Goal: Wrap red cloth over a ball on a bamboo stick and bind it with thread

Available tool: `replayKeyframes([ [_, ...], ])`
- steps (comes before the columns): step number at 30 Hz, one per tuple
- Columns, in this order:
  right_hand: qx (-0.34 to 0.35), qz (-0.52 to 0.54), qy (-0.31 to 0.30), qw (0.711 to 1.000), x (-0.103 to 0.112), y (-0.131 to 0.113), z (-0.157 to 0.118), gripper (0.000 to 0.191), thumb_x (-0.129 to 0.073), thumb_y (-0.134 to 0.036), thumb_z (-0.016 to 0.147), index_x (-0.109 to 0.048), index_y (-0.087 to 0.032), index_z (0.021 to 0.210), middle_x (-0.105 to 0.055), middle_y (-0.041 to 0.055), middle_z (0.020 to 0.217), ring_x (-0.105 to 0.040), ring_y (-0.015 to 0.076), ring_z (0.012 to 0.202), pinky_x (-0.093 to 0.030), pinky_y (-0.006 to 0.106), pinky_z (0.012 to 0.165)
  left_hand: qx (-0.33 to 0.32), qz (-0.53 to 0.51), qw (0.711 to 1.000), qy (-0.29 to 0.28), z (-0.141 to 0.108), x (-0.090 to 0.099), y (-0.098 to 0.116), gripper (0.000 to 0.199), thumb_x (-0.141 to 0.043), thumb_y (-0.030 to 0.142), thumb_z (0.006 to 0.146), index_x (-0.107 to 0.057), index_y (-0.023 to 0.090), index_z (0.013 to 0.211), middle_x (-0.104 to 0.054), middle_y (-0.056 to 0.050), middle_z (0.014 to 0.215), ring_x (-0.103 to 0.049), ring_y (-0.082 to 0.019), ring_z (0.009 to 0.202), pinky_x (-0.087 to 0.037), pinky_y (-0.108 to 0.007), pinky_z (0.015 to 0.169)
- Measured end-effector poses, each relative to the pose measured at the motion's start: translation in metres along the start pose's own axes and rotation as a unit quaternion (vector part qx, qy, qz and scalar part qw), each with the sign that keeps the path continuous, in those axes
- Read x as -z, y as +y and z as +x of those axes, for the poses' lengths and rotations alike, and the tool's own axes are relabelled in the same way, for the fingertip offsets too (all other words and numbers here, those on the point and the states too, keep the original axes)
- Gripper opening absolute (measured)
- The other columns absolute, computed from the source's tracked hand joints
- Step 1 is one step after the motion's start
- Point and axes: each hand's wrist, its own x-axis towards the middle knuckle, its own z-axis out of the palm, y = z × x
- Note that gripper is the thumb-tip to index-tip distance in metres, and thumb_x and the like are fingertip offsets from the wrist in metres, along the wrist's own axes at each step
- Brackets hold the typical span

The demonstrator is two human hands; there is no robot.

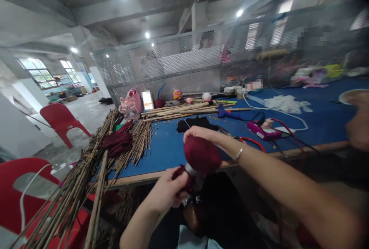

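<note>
A dark red fabric-covered bulb (pixel 203 156) is held in front of the table's front edge, with a pale band around its narrow lower end. My left hand (pixel 170 187) grips the gathered dark red cloth below that band. Behind the bulb's upper left side is my right hand (pixel 196 133), its fingers mostly hidden by the bulb, so their pose does not show. A thin needle-like line (pixel 184 120) rises up and left from the right hand. A black cloth (pixel 196 124) lies on the table just beyond.
Bundled thin sticks (pixel 86 164) overhang the table's left end, with dark red cloth (pixel 117 143) on them. A blue glue gun (pixel 227 113), purple device (pixel 263 130) and red-handled tool (pixel 253 141) lie right. Another person's hand (pixel 359 118) is at far right.
</note>
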Motion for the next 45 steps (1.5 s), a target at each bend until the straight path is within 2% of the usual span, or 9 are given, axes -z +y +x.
replayKeyframes([
  [4,0.063,-0.365,-0.113,0.922,0.020,-0.066,0.017,0.008,-0.065,-0.021,0.066,-0.070,-0.015,0.069,-0.065,0.0019,0.062,-0.054,0.0131,0.058,-0.032,0.023,0.053,0.021,0.048,0.998,0.022,0.019,-0.012,-0.014,0.048,-0.060,0.062,0.064,-0.043,0.019,0.074,-0.033,0.010,0.043,-0.021,-0.001,0.031,-0.012,-0.016,0.031],
  [7,0.138,-0.532,-0.066,0.832,0.012,-0.112,0.001,0.009,-0.059,-0.019,0.072,-0.068,-0.016,0.073,-0.068,0.0066,0.071,-0.059,0.0180,0.065,-0.030,0.025,0.053,0.010,0.048,0.993,0.104,0.032,-0.002,-0.018,0.048,-0.057,0.065,0.064,-0.041,0.019,0.071,-0.032,0.011,0.042,-0.021,-0.001,0.031,-0.012,-0.016,0.032],
  [11,0.154,-0.561,0.035,0.813,-0.004,-0.121,-0.035,0.012,-0.051,-0.012,0.073,-0.062,-0.015,0.076,-0.065,0.0068,0.064,-0.058,0.0166,0.058,-0.026,0.025,0.049,-0.042,0.010,0.981,0.192,0.032,0.021,-0.009,0.046,-0.056,0.064,0.066,-0.038,0.021,0.073,-0.033,0.011,0.043,-0.022,-0.002,0.032,-0.013,-0.015,0.032],
  [15,0.147,-0.461,0.136,0.864,-0.017,-0.093,-0.057,0.017,-0.045,-0.018,0.081,-0.060,-0.015,0.073,-0.062,0.0042,0.060,-0.054,0.0132,0.053,-0.025,0.025,0.049,-0.083,-0.035,0.971,0.223,0.028,0.031,0.004,0.045,-0.058,0.061,0.067,-0.037,0.021,0.073,-0.034,0.011,0.044,-0.023,-0.002,0.032,-0.013,-0.014,0.032],
  [21,0.040,-0.087,0.272,0.958,-0.043,-0.045,-0.064,0.023,-0.048,-0.027,0.082,-0.058,-0.015,0.065,-0.054,-0.0014,0.055,-0.046,0.0094,0.051,-0.032,0.021,0.052,-0.093,-0.077,0.969,0.213,0.026,0.024,0.005,0.044,-0.059,0.058,0.068,-0.038,0.021,0.074,-0.031,0.011,0.045,-0.022,-0.001,0.033,-0.013,-0.012,0.033],
  [30,-0.030,0.275,0.276,0.921,-0.074,-0.008,-0.045,0.020,-0.062,-0.033,0.069,-0.055,-0.016,0.065,-0.042,-0.0062,0.050,-0.030,0.0051,0.042,-0.024,0.021,0.042,-0.041,-0.234,0.969,0.075,0.015,0.011,0.005,0.047,-0.065,0.057,0.064,-0.049,0.018,0.086,-0.025,0.011,0.047,-0.012,0.000,0.035,-0.009,-0.009,0.030],
  [37,-0.056,0.422,0.250,0.869,-0.089,-0.009,-0.033,0.035,-0.072,-0.041,0.059,-0.050,-0.018,0.073,-0.033,-0.0110,0.045,-0.016,0.0018,0.033,-0.011,0.019,0.033,0.006,-0.409,0.906,-0.111,0.016,0.017,-0.003,0.031,-0.051,0.045,0.081,-0.055,0.015,0.089,-0.016,0.011,0.048,0.001,0.000,0.037,-0.004,-0.006,0.027],
  [41,-0.049,0.395,0.250,0.883,-0.086,-0.008,-0.034,0.046,-0.072,-0.036,0.062,-0.051,-0.019,0.099,-0.036,-0.0126,0.045,-0.019,0.0024,0.033,-0.016,0.017,0.032,0.011,-0.422,0.904,-0.074,0.019,0.018,-0.007,0.025,-0.048,0.040,0.084,-0.055,0.016,0.085,-0.013,0.011,0.047,0.005,0.000,0.037,0.000,-0.005,0.026],
  [45,0.026,0.314,0.259,0.913,-0.074,-0.007,-0.037,0.061,-0.071,-0.023,0.063,-0.048,-0.022,0.119,-0.063,-0.0011,0.082,-0.054,0.0087,0.061,-0.044,0.020,0.057,0.016,-0.361,0.932,-0.009,0.022,0.015,-0.010,0.024,-0.054,0.042,0.080,-0.057,0.019,0.084,-0.018,0.010,0.045,-0.002,0.000,0.034,-0.004,-0.009,0.025],
])
